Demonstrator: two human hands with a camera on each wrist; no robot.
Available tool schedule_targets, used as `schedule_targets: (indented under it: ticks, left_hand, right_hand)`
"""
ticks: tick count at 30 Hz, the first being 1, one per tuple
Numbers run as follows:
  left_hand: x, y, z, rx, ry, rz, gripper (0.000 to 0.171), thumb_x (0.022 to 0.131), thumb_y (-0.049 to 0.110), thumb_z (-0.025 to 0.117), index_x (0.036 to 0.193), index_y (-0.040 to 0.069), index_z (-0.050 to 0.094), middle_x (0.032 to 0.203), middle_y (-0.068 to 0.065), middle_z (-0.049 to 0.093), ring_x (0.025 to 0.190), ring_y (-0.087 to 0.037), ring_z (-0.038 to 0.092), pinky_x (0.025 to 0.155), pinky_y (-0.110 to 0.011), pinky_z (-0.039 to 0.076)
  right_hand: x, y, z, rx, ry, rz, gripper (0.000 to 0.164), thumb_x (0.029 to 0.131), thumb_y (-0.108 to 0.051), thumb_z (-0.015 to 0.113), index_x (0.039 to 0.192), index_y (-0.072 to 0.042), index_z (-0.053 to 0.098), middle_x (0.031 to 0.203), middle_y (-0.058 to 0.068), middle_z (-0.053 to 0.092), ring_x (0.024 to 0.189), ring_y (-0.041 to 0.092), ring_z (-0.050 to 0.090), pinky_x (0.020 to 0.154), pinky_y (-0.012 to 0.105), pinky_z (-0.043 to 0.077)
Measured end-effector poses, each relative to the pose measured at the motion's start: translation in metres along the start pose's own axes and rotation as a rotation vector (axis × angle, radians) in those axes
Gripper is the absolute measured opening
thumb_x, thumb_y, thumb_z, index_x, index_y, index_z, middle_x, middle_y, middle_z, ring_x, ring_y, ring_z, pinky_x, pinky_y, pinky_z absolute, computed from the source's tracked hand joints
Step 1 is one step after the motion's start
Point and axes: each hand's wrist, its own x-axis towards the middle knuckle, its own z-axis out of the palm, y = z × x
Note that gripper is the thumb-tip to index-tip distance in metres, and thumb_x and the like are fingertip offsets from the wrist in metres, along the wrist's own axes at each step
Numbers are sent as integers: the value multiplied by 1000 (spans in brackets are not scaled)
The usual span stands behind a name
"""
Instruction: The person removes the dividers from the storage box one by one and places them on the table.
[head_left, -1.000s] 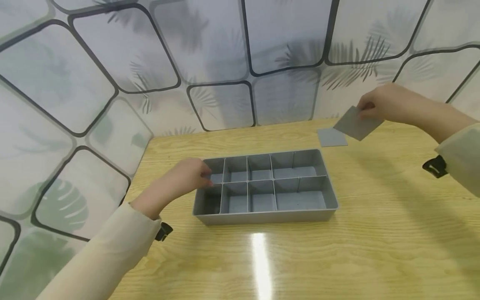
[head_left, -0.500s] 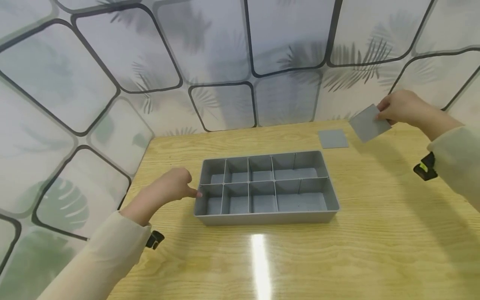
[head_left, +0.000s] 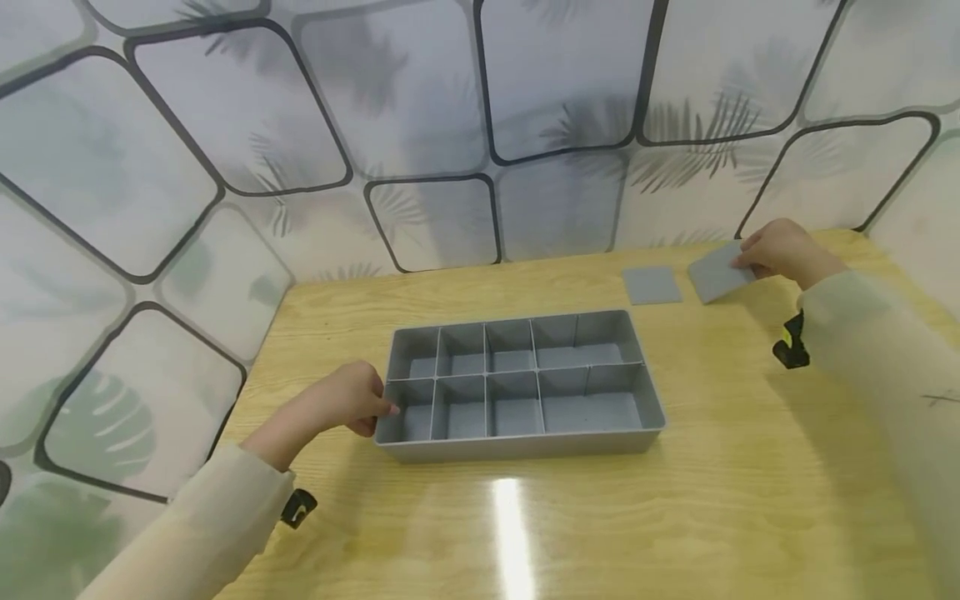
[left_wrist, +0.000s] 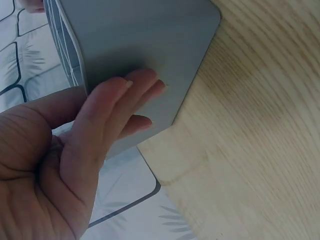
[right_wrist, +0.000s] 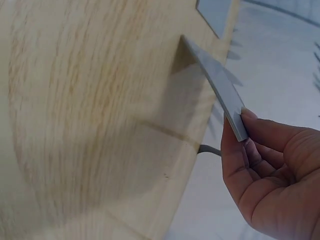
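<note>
A grey divided organizer box (head_left: 525,448) stands on the wooden table, its compartments bare inside. My left hand (head_left: 351,400) grips the box's left end wall, thumb over the rim on the inside. In the left wrist view the fingers (left_wrist: 107,112) lie along the wall's outer face. At the back right, my right hand (head_left: 783,250) pinches a thin grey square panel (head_left: 712,271) by its edge. That panel (right_wrist: 220,85) slants in the right wrist view, with its far corner low over the table and its shadow below.
Another flat grey panel (head_left: 651,285) lies on the table (head_left: 637,533), just left of the held one and behind the box. A patterned wall covering (head_left: 435,221) borders the table at the back and left.
My right hand has lowered the panel towards the table and the panel has become flatter. My left hand has moved from over the upper left compartment to the box's end wall.
</note>
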Motion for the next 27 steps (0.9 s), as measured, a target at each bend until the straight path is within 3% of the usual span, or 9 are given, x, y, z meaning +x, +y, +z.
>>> schedule_targets:
  ticks: [6, 13, 22, 27]
  left_hand:
    - [1, 1, 3, -49, 19, -55, 17, 79, 7, 61, 65, -2, 58, 59, -10, 61, 52, -18, 60, 52, -28, 54]
    - [-2, 2, 4, -21, 29, -36, 16, 80, 7, 60, 68, -4, 59, 59, -11, 60, 50, -17, 59, 51, -27, 53]
    - [-1, 0, 5, -3, 33, -26, 17, 79, 7, 61, 64, -2, 59, 56, -9, 60, 49, -17, 59, 50, -27, 53]
    - [1, 0, 5, -9, 37, -30, 16, 79, 7, 61, 65, -1, 58, 57, -9, 60, 50, -17, 59, 51, -28, 53]
  right_hand:
    - [5, 12, 5, -4, 93, 8, 51, 72, -12, 68, 104, 23, 47, 70, 7, 56, 59, 14, 57, 54, 28, 53]
    - [7, 25, 13, -100, 180, 13, 49, 72, -20, 69, 98, 19, 54, 68, 10, 56, 58, 17, 52, 51, 31, 48]
    - [3, 30, 19, -185, 208, -4, 48, 76, -22, 65, 98, 19, 53, 70, 13, 57, 59, 19, 54, 53, 29, 46]
    - [4, 27, 21, -318, 205, -31, 39, 76, -24, 64, 82, 15, 59, 60, 8, 56, 62, 25, 51, 57, 33, 42]
